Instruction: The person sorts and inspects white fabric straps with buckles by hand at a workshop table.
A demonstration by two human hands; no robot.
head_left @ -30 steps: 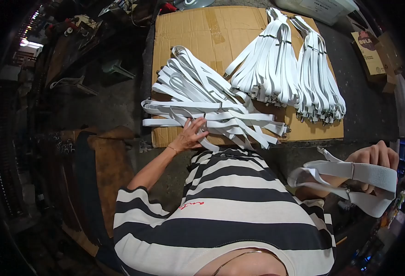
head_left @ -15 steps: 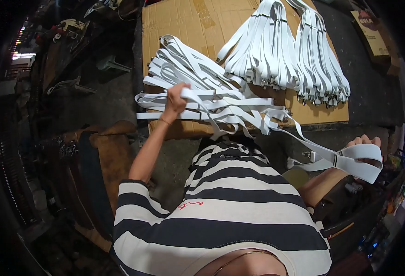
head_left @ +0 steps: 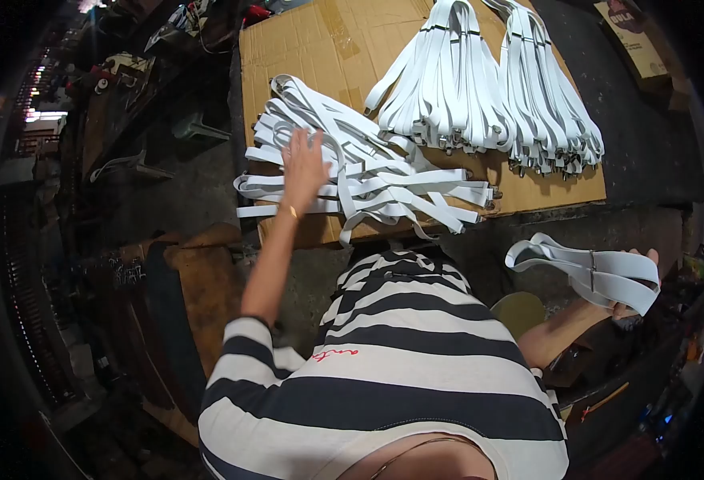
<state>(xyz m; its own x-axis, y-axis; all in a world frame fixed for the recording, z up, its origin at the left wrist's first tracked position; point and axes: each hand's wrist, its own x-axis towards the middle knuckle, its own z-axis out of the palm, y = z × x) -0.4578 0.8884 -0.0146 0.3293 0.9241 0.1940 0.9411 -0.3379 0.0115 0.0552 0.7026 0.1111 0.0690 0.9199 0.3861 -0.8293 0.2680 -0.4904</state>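
Observation:
My left hand (head_left: 306, 170) lies over a loose pile of white suspender straps (head_left: 400, 190), fingers apart and gripping nothing. The straps overlap and cross, with small metal clips at their right ends. Out to the right, my right hand (head_left: 648, 260) is closed on a looped white suspender strap (head_left: 608, 272). A slider shows around its middle, and its free loop sticks out to the left, apart from the pile. Part of my right hand is hidden behind the strap.
A cardboard sheet (head_left: 288, 40) covers the table under the straps. Two bundles of white straps, a left bundle (head_left: 446, 80) and a right bundle (head_left: 546, 96), lie at the back right, clips toward me. A printed box (head_left: 634, 40) stands far right. A stool (head_left: 200, 128) is at left.
My left hand has let go of a strap and opened over the pile. The strap in my right hand has come away from the pile and now hangs as a loop.

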